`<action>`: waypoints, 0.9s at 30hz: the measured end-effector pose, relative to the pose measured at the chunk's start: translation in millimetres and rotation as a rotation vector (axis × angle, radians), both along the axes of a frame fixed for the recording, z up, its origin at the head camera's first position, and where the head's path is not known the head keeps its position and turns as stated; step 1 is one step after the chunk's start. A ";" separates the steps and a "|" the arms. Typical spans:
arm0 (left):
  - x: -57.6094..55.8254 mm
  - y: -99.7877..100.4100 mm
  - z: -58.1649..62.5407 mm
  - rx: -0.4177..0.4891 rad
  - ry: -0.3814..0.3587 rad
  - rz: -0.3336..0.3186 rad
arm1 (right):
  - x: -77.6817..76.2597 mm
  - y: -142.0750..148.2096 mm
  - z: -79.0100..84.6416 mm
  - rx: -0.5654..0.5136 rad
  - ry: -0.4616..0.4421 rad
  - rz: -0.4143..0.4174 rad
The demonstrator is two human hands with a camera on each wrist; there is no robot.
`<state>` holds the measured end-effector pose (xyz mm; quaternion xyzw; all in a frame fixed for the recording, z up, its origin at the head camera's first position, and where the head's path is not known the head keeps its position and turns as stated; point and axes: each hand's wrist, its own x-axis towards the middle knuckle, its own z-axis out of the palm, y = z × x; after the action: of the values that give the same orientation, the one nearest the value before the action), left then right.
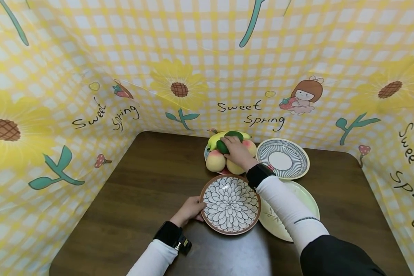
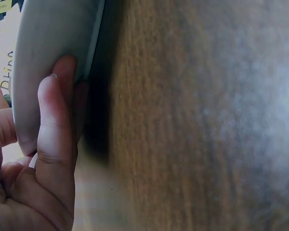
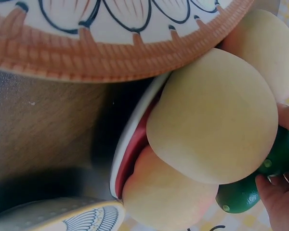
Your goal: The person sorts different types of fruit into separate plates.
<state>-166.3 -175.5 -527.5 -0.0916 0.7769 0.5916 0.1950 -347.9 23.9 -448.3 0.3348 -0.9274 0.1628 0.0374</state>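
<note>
My left hand (image 1: 190,210) grips the near-left rim of a brown-rimmed plate (image 1: 230,205) with a black-and-white petal pattern. In the left wrist view the fingers (image 2: 55,125) lie against its pale underside, which is raised off the wood. Over a heaped plate of fruit at the back, my right hand (image 1: 239,152) pinches a dark green fruit (image 3: 283,150). A second green fruit (image 1: 234,134) lies close by. Around them are several peaches (image 1: 215,161) and yellow bananas (image 1: 214,140). The peaches hide most of the plate (image 3: 130,159) beneath, which shows a red inside and white rim.
To the right of the fruit lies a white plate (image 1: 283,158) with a dark striped border. A pale green plate (image 1: 305,195) sits in front of it, partly under my right forearm. Yellow checked cloth (image 1: 207,76) walls the brown table (image 1: 151,172) at the back and sides.
</note>
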 end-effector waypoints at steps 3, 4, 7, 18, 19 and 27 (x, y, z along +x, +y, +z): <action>-0.2 1.1 0.0 -0.013 -0.002 -0.002 | 0.0 1.5 -2.1 -0.025 0.024 0.000; -0.5 1.4 -0.2 -0.016 -0.003 -0.002 | -0.1 1.8 -2.6 -0.032 0.031 0.000; -1.4 2.0 -0.5 -0.021 -0.007 0.003 | -0.3 2.1 -3.8 -0.046 0.048 0.004; 0.1 3.1 -0.2 -0.020 -0.016 0.002 | -0.4 4.4 -6.3 -0.050 0.017 0.002; 0.5 3.1 0.0 -0.019 -0.016 -0.001 | -0.1 4.6 -6.4 -0.050 0.014 0.001; -0.2 1.1 2.8 -0.015 -0.018 -0.006 | 0.5 3.8 -0.6 -0.067 -0.021 0.005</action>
<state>-166.5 -174.4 -524.6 -0.0960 0.7797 0.5845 0.2031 -347.5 27.8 -448.9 0.3340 -0.9209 0.1973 0.0387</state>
